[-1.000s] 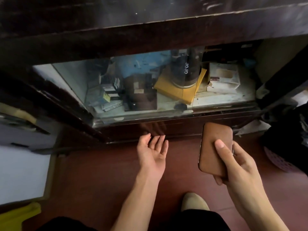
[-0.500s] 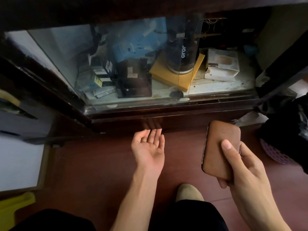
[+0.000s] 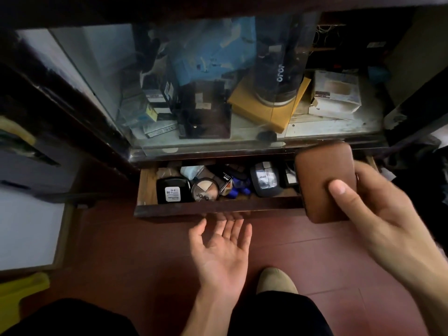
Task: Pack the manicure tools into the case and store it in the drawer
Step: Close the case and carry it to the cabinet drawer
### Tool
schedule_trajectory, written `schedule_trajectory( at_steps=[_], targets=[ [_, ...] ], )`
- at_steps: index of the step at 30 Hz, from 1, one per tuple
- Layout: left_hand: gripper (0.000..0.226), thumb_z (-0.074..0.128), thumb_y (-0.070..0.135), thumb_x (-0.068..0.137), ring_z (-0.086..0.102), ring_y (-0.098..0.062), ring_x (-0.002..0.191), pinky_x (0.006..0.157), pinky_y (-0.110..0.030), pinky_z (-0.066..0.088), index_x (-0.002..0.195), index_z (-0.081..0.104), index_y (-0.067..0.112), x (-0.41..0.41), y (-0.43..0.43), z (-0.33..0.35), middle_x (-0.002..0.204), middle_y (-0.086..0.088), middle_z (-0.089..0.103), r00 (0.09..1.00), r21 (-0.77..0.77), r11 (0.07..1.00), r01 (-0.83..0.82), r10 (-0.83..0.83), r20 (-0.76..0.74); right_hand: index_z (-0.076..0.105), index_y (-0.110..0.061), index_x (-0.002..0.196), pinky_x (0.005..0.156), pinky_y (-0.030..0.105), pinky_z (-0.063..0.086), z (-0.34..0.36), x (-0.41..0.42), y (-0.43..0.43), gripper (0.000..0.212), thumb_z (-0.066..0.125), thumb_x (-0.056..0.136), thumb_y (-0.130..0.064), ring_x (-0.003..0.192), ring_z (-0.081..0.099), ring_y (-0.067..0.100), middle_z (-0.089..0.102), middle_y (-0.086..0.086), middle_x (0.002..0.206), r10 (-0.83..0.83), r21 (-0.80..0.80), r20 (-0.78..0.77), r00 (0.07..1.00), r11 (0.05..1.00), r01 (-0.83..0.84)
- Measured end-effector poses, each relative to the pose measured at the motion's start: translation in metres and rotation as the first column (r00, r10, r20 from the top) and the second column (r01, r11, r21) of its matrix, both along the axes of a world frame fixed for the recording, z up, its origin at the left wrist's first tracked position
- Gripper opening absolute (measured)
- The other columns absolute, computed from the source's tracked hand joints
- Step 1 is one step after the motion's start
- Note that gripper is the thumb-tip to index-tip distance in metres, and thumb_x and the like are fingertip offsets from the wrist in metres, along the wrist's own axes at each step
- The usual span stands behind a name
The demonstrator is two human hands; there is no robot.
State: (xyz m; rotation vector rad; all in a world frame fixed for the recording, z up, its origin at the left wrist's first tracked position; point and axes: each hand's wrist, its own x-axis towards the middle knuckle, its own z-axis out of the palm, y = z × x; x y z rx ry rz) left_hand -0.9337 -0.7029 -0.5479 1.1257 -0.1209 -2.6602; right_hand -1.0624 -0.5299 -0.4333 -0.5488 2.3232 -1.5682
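While the left hand (image 3: 221, 248) waits palm up with fingers spread, holding nothing, below the open drawer (image 3: 218, 207), the right hand (image 3: 373, 204) grips the brown case (image 3: 320, 175) at middle right.

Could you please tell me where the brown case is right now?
In the head view, the brown case is at the right, gripped by the right hand, held above the right end of the open drawer, not yet inside.

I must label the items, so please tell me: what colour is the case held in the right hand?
The case is plain brown, seen in the head view.
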Motion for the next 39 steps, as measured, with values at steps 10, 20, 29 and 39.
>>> schedule_trajectory(
  at_steps=[10, 20, 29, 39],
  targets=[
    [0.113, 0.064, 0.091, 0.057, 0.057, -0.026, 0.134, 0.102, -0.052, 0.053, 0.133, 0.063, 0.007, 0.006, 0.004, 0.001, 0.127, -0.014, 0.073, 0.993, 0.044, 0.999, -0.020, 0.015, 0.116, 0.067, -0.046, 0.118, 0.076, 0.003, 0.048, -0.001, -0.043, -0.044, 0.028, 0.066, 0.091, -0.052, 0.096, 0.068, -0.010, 0.071, -0.031, 0.108, 0.310, 0.253, -0.186, 0.932, 0.932, -0.260],
    [0.134, 0.063, 0.088, 0.058, 0.059, -0.033, 0.117, 0.101, -0.053, 0.050, 0.158, 0.029, 0.006, 0.009, 0.008, 0.001, 0.133, -0.018, 0.055, 0.983, 0.092, 0.995, -0.034, 0.017, 0.182, 0.068, -0.031, 0.125, 0.084, 0.013, 0.048, -0.030, -0.041, -0.059, 0.027, 0.053, 0.105, -0.041, 0.103, 0.066, -0.001, 0.072, -0.018, 0.110, 0.506, 0.433, -0.060, 0.860, 0.790, -0.434],
    [0.102, 0.069, 0.082, 0.061, 0.068, -0.036, 0.123, 0.103, -0.051, 0.052, 0.134, 0.059, 0.011, 0.013, 0.007, -0.002, 0.127, -0.021, 0.072, 0.983, 0.092, 0.994, -0.066, 0.048, 0.177, 0.071, -0.032, 0.129, 0.086, 0.005, 0.041, -0.046, -0.050, -0.070, 0.026, 0.059, 0.107, -0.038, 0.110, 0.062, 0.003, 0.071, -0.015, 0.123, 0.507, 0.557, 0.065, 0.860, 0.697, -0.452],
    [0.093, 0.071, 0.076, 0.067, 0.067, -0.036, 0.124, 0.105, -0.052, 0.052, 0.134, 0.062, 0.012, 0.015, 0.005, 0.026, 0.129, -0.022, 0.070, 0.969, 0.075, 0.994, -0.084, 0.064, 0.239, 0.077, -0.030, 0.127, 0.101, 0.041, 0.052, -0.040, -0.034, -0.072, 0.031, 0.073, 0.098, -0.039, 0.122, 0.066, 0.019, 0.074, -0.008, 0.128, 0.392, 0.639, -0.124, 0.912, 0.734, -0.228]
  ],
)
